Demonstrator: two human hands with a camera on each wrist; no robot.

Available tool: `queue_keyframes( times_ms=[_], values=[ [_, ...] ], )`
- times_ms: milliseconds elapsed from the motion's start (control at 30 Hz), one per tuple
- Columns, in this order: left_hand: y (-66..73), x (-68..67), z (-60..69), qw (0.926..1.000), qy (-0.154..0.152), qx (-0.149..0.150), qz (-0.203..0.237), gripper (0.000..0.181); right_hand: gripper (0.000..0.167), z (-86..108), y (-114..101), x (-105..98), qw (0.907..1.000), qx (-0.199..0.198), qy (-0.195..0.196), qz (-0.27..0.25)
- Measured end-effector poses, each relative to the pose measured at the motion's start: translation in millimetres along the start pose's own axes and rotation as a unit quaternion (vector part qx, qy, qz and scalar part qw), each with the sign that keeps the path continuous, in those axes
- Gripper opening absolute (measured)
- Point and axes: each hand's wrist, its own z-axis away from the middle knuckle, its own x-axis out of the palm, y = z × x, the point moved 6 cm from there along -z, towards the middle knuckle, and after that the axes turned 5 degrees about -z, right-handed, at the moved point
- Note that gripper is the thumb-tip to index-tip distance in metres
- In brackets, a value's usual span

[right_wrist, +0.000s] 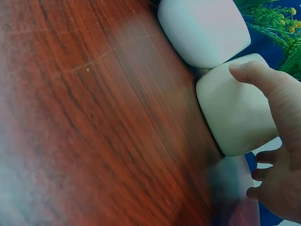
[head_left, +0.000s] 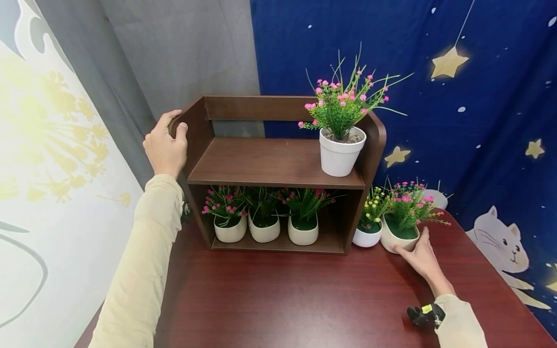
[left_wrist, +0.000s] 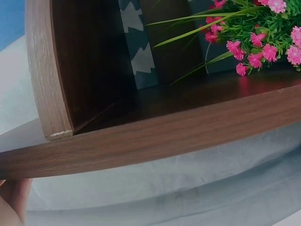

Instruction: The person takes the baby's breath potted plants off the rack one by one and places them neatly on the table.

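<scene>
A brown wooden two-tier shelf (head_left: 278,162) stands on the table. My left hand (head_left: 167,147) holds the upper edge of its left side panel (left_wrist: 141,148); the left wrist view shows only a bit of that hand. To the right of the shelf, my right hand (head_left: 422,256) grips a cream pot (right_wrist: 235,106) of pink flowers (head_left: 409,200), thumb on its front and fingers at its right side. That pot sits on the table, touching or nearly touching a white pot with yellow flowers (head_left: 367,237). The right fingertips are partly hidden in the head view.
A white pot with pink flowers (head_left: 341,152) stands at the right end of the upper shelf. In the lower compartment are three cream pots, the middle one (head_left: 264,228) among them. Curtains (head_left: 391,43) hang behind the reddish table (head_left: 296,295).
</scene>
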Motion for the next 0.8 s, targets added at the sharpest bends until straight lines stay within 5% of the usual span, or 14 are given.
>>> queue_keyframes(
  times_ms=[467, 800],
  values=[
    [3.0, -2.8, -3.7, 1.0, 0.002, 0.003, 0.005, 0.033, 0.099, 46.9, -40, -22, 0.9998, 0.003, 0.014, 0.01],
    [0.4, 0.3, 0.8, 1.0, 0.0, 0.002, 0.006, 0.033, 0.07, 89.6, -120, -33, 0.9944, -0.093, 0.05, -0.01]
  ],
)
